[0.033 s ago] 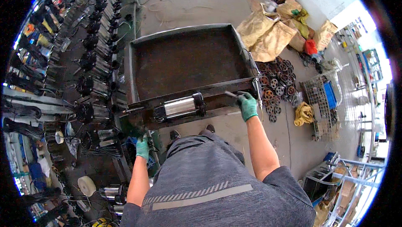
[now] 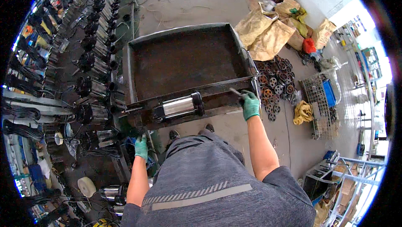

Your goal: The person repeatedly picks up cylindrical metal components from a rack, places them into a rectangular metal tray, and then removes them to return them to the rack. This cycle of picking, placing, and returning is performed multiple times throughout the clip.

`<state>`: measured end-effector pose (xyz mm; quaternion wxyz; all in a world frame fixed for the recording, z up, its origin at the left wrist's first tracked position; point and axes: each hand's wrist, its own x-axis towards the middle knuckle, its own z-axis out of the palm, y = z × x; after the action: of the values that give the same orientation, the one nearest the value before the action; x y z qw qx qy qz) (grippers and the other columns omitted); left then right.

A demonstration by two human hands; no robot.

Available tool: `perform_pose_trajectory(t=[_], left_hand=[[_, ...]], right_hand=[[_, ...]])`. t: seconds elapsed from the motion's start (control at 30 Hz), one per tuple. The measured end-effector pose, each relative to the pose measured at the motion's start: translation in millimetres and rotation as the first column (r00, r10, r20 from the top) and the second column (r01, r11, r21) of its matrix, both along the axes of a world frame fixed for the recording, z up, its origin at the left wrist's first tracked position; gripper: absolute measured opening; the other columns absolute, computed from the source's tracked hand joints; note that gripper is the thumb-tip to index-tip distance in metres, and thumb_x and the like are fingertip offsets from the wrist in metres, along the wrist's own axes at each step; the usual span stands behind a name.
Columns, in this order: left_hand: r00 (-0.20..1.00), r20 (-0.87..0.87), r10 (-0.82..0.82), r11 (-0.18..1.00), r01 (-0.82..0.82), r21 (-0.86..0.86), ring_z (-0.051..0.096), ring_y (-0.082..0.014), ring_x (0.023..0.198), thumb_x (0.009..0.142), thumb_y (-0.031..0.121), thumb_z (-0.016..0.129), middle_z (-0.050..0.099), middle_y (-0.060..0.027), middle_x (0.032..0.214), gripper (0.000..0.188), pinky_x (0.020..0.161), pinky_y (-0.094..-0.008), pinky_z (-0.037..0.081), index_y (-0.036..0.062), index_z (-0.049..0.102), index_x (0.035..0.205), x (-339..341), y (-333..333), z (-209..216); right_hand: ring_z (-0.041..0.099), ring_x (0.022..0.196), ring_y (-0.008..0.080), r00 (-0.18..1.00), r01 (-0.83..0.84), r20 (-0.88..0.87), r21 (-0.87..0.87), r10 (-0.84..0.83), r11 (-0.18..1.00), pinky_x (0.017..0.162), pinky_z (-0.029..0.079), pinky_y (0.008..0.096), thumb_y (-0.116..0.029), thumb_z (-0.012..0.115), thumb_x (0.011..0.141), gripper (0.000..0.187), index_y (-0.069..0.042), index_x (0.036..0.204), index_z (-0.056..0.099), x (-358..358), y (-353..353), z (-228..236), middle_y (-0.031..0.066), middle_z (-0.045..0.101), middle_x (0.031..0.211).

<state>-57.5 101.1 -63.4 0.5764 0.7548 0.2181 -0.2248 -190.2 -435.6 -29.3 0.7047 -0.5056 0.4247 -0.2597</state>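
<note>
A big rusty metal tray (image 2: 184, 61) with raised sides stands in front of me. A shiny steel motor cylinder (image 2: 178, 106) with a black end cap lies across the tray's front ledge. My right hand (image 2: 250, 104), in a green glove, is closed around a short metal bar (image 2: 234, 92) at the tray's front right corner. My left hand (image 2: 141, 147), also gloved in green, grips a dark part of the frame under the front left corner; what exactly it holds is hard to make out.
Rows of similar steel motors (image 2: 90, 64) line the floor on the left. On the right lie tan sacks (image 2: 268, 36), several round rusty cast wheels (image 2: 274, 80), a wire basket (image 2: 318, 97) with a blue bin, and a yellow cloth (image 2: 303, 112).
</note>
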Motion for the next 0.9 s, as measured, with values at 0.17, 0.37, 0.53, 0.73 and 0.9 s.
perform_pose_trajectory(t=[0.17, 0.37, 0.53, 0.73, 0.9], left_hand=[[0.998, -0.052, 0.023, 0.951, -0.038, -0.307, 0.055, -0.0143, 0.064, 0.103, 0.04, 0.063, 0.06, -0.0027, 0.083, 0.032, 0.052, -0.0309, 0.045, 0.0095, 0.064, 0.114, 24.7, -13.4, 46.4], [0.976, 0.123, -0.18, 0.926, 0.21, -0.315, 0.043, -0.0091, 0.049, 0.101, 0.042, 0.065, 0.048, 0.0021, 0.063, 0.031, 0.042, -0.0253, 0.031, 0.0121, 0.062, 0.093, 33.7, -63.4, 138.6], [0.883, 0.345, -0.319, 0.833, 0.435, -0.343, 0.041, -0.0051, 0.054, 0.102, 0.047, 0.063, 0.049, 0.0048, 0.066, 0.041, 0.051, -0.0233, 0.031, 0.008, 0.063, 0.089, 23.5, -85.1, 235.5], [0.679, 0.465, -0.568, 0.705, 0.693, -0.151, 0.05, -0.006, 0.068, 0.104, 0.044, 0.061, 0.057, 0.0041, 0.077, 0.039, 0.061, -0.0234, 0.04, 0.0057, 0.066, 0.097, 31.5, -166.0, 253.7], [0.536, 0.513, -0.671, 0.598, 0.8, -0.054, 0.052, -0.0098, 0.071, 0.106, 0.04, 0.057, 0.059, 0.0004, 0.078, 0.037, 0.066, -0.027, 0.044, 0.0052, 0.066, 0.098, 35.5, -186.2, 238.2]], right_hand=[[0.063, 0.068, 0.0156, 0.921, 0.382, 0.032, 0.125, -0.388, 0.916, 0.06, 0.053, 0.0299, -0.001, 0.062, 0.094, 0.017, -0.005, 0.108, 0.068, -25.2, -64.9, -28.1, 0.0049, 0.066, 0.088], [0.069, 0.087, 0.0297, 0.863, -0.012, -0.475, -0.354, -0.169, 0.935, 0.08, 0.056, 0.0415, -0.012, 0.065, 0.089, 0.026, -0.002, 0.113, 0.067, -36.2, -85.6, -44.0, 0.0151, 0.067, 0.101], [0.067, 0.099, 0.041, 0.79, -0.416, -0.599, -0.677, -0.128, 0.607, 0.088, 0.054, 0.0466, -0.022, 0.065, 0.093, 0.027, -0.004, 0.113, 0.069, -24.1, -22.9, 35.2, 0.0231, 0.068, 0.108], [0.068, 0.103, 0.0411, 0.764, -0.599, -0.62, -0.579, 0.178, 0.553, 0.09, 0.054, 0.0476, -0.029, 0.062, 0.098, 0.03, -0.011, 0.121, 0.07, 37.7, 16.0, 18.8, 0.0208, 0.072, 0.111], [0.068, 0.105, 0.0416, 0.592, -0.735, -0.792, -0.455, 0.149, 0.503, 0.091, 0.054, 0.0506, -0.023, 0.059, 0.096, 0.029, -0.014, 0.122, 0.07, 47.6, 25.1, -1.3, 0.0205, 0.072, 0.112]])
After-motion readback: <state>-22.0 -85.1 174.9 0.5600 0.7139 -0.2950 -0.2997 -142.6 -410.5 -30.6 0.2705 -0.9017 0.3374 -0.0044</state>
